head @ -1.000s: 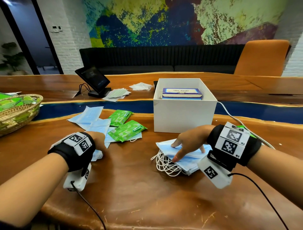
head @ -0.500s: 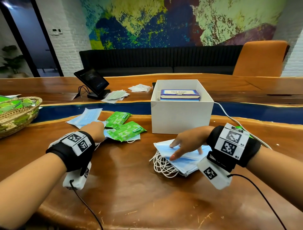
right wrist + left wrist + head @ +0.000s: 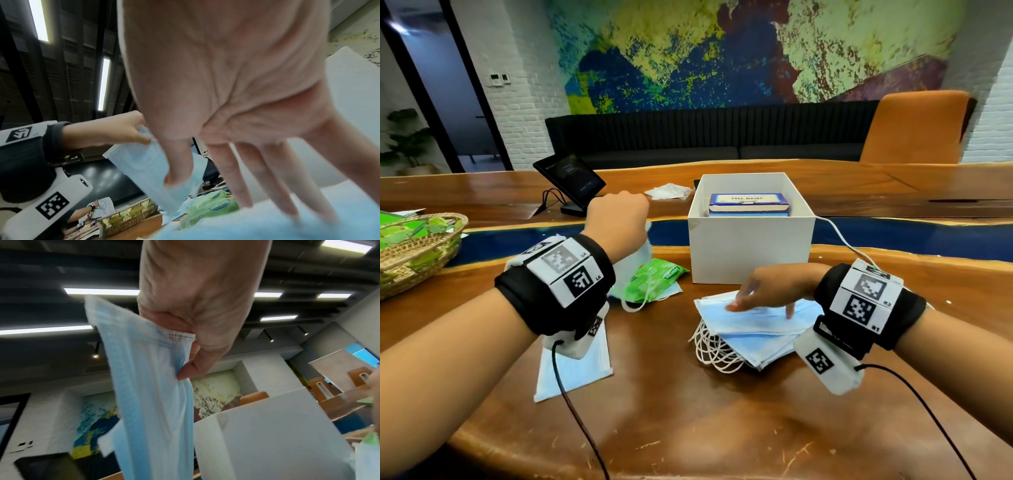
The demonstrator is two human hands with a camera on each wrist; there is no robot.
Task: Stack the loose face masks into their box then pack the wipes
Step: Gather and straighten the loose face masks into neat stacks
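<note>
Up above the desk [image 3: 654, 428], the left hand [image 3: 616, 219] pinches one blue mask [image 3: 148, 386]. Flat on the mask pile [image 3: 753, 325], the right hand [image 3: 774, 291] rests with straight fingers. Behind sits the white box [image 3: 750, 250]. Another loose mask [image 3: 571, 370] and green wipes [image 3: 654, 281] still wait, so much is left.

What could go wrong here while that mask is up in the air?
The left hand pinches the lifted mask only by one edge, so it might slip or flop open. The mask pile under the right hand has tangled ear loops spilling out, which could snag.
</note>
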